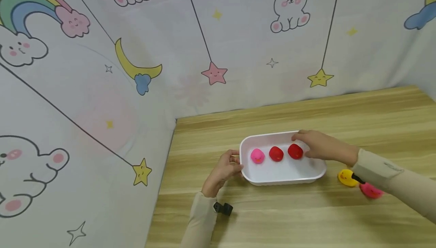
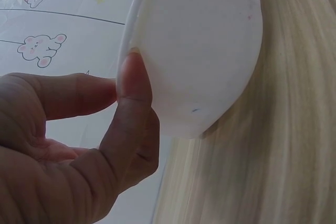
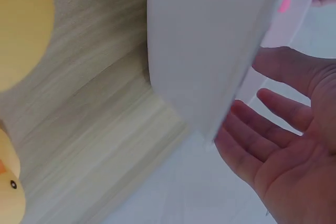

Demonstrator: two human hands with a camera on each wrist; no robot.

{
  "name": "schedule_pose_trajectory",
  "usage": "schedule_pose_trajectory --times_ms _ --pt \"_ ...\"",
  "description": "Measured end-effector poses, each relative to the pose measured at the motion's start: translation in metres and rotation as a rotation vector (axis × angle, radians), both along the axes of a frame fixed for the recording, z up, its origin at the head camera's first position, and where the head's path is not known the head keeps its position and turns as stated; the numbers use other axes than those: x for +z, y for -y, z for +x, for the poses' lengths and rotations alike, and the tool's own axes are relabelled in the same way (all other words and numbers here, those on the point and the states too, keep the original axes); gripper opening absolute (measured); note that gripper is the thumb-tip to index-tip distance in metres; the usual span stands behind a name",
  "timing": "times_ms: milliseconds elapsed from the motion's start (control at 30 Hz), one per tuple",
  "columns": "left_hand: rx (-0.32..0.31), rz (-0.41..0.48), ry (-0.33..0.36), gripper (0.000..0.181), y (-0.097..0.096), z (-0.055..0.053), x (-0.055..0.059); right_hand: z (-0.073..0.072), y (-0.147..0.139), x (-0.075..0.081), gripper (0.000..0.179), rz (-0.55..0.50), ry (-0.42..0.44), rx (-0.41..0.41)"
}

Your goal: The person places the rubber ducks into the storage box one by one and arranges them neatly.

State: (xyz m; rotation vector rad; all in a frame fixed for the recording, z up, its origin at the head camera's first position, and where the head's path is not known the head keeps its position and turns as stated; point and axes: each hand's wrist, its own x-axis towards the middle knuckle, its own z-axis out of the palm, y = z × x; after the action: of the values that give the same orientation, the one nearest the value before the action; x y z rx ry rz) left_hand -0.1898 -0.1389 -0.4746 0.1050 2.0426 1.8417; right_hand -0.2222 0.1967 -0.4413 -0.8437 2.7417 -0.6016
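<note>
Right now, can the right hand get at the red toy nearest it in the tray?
Likely yes: the right hand is over the open tray, close beside that red toy, and nothing seems to cover it.

In the head view, the right sleeve [image 1: 405,183] partly covers a pink duck [image 1: 370,191] at lower right. The right wrist view's left edge cuts off two yellow ducks [image 3: 23,30]; the left wrist view's upper edge crops the white tray [image 2: 202,51].

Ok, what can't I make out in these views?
Left wrist view: inside of the white tray, hidden by its own wall.
Head view: part of the rightmost pink duck, covered by the right sleeve.
Right wrist view: upper yellow duck and lower yellow duck, cut by left edge.
</note>
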Motion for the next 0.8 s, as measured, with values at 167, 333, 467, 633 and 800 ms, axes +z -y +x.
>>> schedule_pose_trajectory --times_ms 167,333,467,633,800 --pt "0.007 0.001 0.008 0.053 0.0 -0.001 0.0 0.005 -0.01 0.007 0.053 -0.039 -0.042 -0.022" --pt "0.009 0.004 0.015 0.052 -0.001 0.0 0.0 0.009 -0.023 0.005 0.049 -0.075 -0.098 -0.09" --pt "0.007 0.018 0.023 0.053 -0.001 0.0 0.0 0.011 -0.037 0.003 0.049 -0.105 -0.118 -0.154" --pt "0.005 0.028 0.025 0.053 -0.001 0.0 0.0 0.015 -0.057 0.0 0.054 -0.125 -0.131 -0.205" --pt "-0.001 0.026 0.019 0.053 -0.001 -0.001 0.0 0.02 -0.08 -0.009 0.06 -0.146 -0.109 -0.276"
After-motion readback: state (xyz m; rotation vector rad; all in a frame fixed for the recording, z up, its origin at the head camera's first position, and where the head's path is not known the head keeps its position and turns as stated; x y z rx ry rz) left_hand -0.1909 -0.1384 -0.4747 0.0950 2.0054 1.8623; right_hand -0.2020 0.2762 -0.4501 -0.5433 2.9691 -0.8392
